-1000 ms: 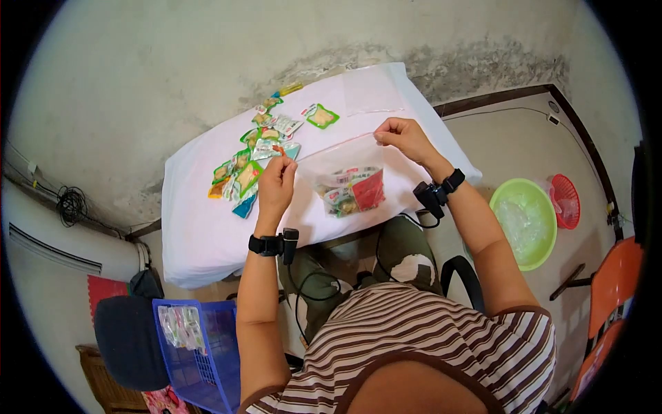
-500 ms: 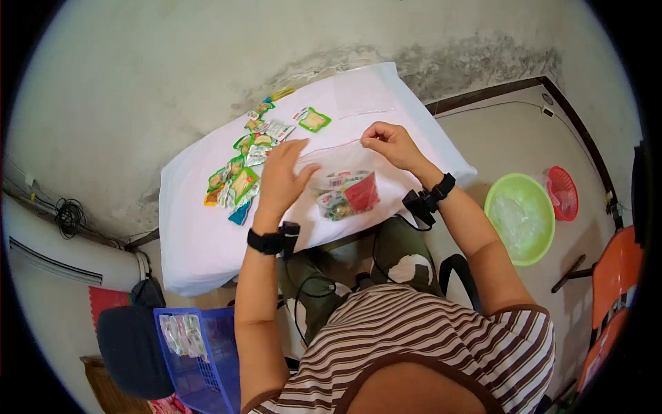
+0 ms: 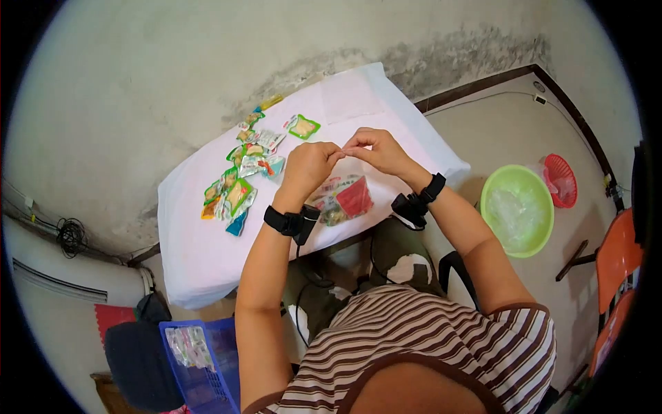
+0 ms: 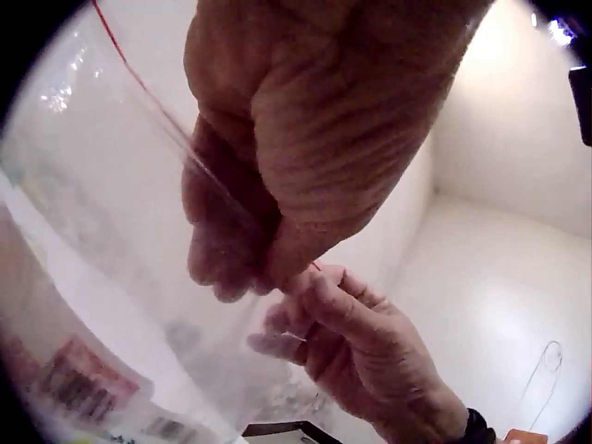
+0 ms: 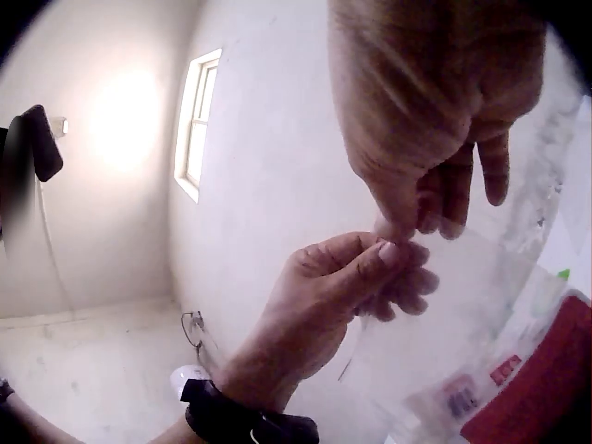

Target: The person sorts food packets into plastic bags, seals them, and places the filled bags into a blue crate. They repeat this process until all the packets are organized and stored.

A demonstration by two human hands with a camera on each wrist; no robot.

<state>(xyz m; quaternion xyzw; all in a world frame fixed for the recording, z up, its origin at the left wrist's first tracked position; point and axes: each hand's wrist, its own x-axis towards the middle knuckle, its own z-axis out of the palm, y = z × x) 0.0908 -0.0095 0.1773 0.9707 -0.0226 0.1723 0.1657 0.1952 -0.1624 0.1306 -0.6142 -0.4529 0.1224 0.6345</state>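
Both hands meet at the top edge of a clear bag with a red line along its mouth. The left hand (image 3: 309, 165) pinches that edge between thumb and fingers; the right hand (image 3: 381, 152) pinches it right beside, fingertips nearly touching. Below the hands, the clear bag (image 4: 120, 120) holds several packets, among them a red packet (image 3: 355, 197). In the left wrist view the left hand (image 4: 305, 120) is large above the right hand (image 4: 370, 361). The right wrist view shows the right hand (image 5: 444, 102) over the left hand (image 5: 319, 296).
Green-edged packets (image 3: 238, 195) lie scattered on the left of the white-covered table (image 3: 200, 255), with a lone packet (image 3: 303, 127) and a flat clear bag (image 3: 350, 96) farther back. A blue crate (image 3: 224, 359) stands lower left; a green basin (image 3: 517, 214) and red basket (image 3: 562, 181) are at right.
The left hand let go near the bag's left corner, opened, then moved right along the top edge and pinched it beside the right hand. The right hand has kept its pinch.
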